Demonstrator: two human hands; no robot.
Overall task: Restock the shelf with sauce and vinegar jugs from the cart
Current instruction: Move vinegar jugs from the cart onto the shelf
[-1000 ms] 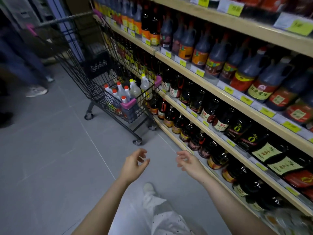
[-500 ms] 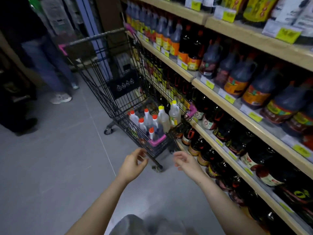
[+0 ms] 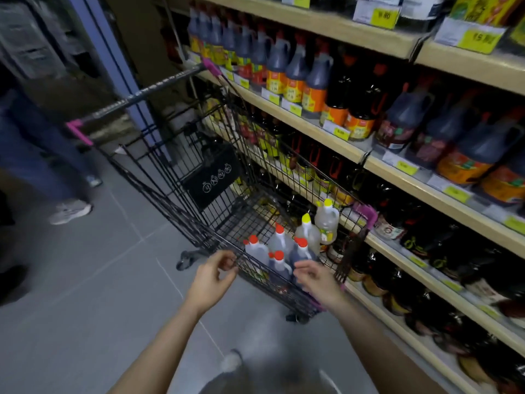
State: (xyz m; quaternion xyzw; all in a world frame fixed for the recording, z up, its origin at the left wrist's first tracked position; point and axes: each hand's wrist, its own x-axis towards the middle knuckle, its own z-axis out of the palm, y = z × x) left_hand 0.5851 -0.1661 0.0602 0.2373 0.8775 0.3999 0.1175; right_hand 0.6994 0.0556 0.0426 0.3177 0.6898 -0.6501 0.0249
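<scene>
Both hands empty, fingers loosely curled: left hand (image 3: 211,277) at cart (image 3: 176,177) front rim, right hand (image 3: 318,278) just above red-capped jugs (image 3: 279,251) clustered in cart corner. Risk: tight packing, slick handles; hurried one-hand grab could topple neighbours or nudge cart into shelf (image 3: 326,132).

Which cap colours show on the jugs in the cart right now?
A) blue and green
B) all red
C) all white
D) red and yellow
D: in the cart, several jugs carry red caps and two pale jugs behind them carry yellow caps.
</scene>
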